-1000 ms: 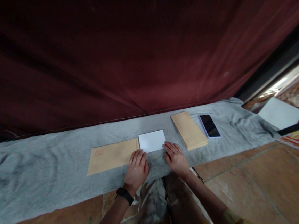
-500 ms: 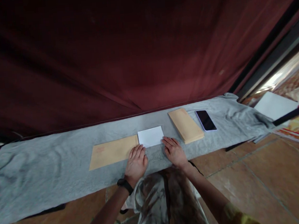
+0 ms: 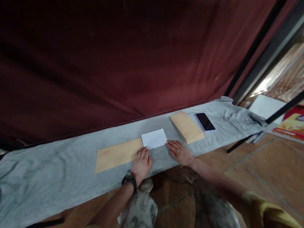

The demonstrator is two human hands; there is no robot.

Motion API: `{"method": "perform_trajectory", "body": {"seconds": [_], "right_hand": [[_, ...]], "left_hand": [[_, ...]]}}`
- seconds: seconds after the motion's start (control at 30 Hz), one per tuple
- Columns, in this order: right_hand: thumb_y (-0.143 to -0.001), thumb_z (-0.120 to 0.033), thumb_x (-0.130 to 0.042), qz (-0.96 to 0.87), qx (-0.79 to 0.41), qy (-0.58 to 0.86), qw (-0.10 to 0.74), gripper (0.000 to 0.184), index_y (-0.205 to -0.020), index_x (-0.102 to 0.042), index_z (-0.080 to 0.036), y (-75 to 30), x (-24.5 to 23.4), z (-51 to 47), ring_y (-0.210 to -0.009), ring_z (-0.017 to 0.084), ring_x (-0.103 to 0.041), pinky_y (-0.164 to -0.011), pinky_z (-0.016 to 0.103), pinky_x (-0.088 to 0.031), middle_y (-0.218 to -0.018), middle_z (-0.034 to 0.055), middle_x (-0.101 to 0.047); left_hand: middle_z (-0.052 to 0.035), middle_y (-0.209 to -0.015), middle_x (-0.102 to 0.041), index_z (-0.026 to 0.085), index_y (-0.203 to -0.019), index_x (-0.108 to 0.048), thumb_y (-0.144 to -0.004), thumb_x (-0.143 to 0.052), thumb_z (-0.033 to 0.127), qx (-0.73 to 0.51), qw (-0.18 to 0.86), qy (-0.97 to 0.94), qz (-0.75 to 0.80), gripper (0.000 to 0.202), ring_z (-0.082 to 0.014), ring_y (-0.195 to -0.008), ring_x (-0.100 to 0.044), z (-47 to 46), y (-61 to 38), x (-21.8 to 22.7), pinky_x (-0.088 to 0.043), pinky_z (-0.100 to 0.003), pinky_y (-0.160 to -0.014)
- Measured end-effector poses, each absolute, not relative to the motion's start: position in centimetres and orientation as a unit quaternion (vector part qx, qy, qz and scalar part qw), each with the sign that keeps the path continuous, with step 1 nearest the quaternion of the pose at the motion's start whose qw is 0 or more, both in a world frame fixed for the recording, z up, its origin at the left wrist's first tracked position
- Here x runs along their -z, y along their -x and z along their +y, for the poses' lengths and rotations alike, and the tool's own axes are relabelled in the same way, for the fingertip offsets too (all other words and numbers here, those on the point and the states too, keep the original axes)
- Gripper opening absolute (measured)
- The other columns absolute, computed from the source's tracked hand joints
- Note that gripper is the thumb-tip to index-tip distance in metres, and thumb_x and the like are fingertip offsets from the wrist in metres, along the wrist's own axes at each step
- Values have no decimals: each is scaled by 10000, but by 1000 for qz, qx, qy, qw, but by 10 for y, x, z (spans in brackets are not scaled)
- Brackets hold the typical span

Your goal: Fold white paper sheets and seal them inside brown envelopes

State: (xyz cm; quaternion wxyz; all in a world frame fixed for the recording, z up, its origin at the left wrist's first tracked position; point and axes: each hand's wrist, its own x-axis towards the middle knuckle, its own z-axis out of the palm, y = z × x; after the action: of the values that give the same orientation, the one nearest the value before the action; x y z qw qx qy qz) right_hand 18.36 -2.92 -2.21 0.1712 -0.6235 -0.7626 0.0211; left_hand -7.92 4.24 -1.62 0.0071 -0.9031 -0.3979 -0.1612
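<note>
My left hand [image 3: 141, 161] lies flat on a grey cloth [image 3: 53, 172], fingers stretched out, fingertips touching the right end of a tan envelope [image 3: 117, 154]. My right hand [image 3: 179, 151] lies flat and open on the cloth too, just below the right corner of a white sheet of paper [image 3: 154, 138] that sits between both hands. A black watch [image 3: 130, 181] is on my left wrist. Neither hand holds anything.
A stack of tan envelopes [image 3: 186, 126] and a dark phone [image 3: 205, 121] lie on the cloth to the right. A dark red curtain [image 3: 125, 52] hangs behind. Brown floor tiles [image 3: 266, 175] lie in front, with white paper [image 3: 264, 107] and a colourful box [image 3: 300, 125] at far right.
The view has pulled back and tilted, so my knees and arms show more. Both hands remain flat on the cloth in about the same places.
</note>
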Motion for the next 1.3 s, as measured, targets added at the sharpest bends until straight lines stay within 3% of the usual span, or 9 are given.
{"method": "perform_trajectory", "body": {"seconds": [0.17,0.33,0.5,0.63,1.3], "right_hand": [[-1008,-237,-481,-770,-34,622,138,435,-1437,-543,-211,-185,9,-26,-1368,219,-515,-1157,431,-391,-1509,72,-531],[-1009,-264,-491,-744,-8,657,124,359,-1338,-632,-236,-171,-3,-17,-1323,260,-555,-1189,540,-321,-1412,81,-623],[-1034,-281,-438,-766,5,621,168,427,-1430,-551,-169,-150,4,-3,-1417,247,-463,-1190,470,-353,-1515,104,-518],[-1045,-313,-432,-805,-16,566,174,457,-1481,-495,-189,-138,15,3,-1449,237,-422,-1195,449,-357,-1567,84,-451],[-1043,-291,-397,-824,-43,542,159,476,-1503,-465,-187,-145,22,4,-1453,234,-419,-1211,469,-340,-1578,90,-432]], "left_hand": [[-162,-1365,-600,127,-1278,-579,-931,-445,199,138,17,912,-385,379,-294,-1311,-530,45,77,18,-431,-476,-1104],[-181,-1359,-592,104,-1289,-564,-927,-456,185,145,1,913,-381,386,-304,-1329,-512,44,79,17,-423,-483,-1116],[-176,-1337,-603,118,-1290,-564,-935,-462,197,189,-22,908,-372,377,-299,-1314,-525,42,82,18,-431,-495,-1116],[-193,-1321,-609,88,-1272,-576,-929,-463,186,199,-18,906,-373,374,-311,-1296,-534,40,80,17,-432,-505,-1117],[-170,-1261,-665,117,-1237,-651,-948,-438,200,158,5,898,-410,368,-300,-1280,-554,36,63,5,-348,-517,-1182]]}}
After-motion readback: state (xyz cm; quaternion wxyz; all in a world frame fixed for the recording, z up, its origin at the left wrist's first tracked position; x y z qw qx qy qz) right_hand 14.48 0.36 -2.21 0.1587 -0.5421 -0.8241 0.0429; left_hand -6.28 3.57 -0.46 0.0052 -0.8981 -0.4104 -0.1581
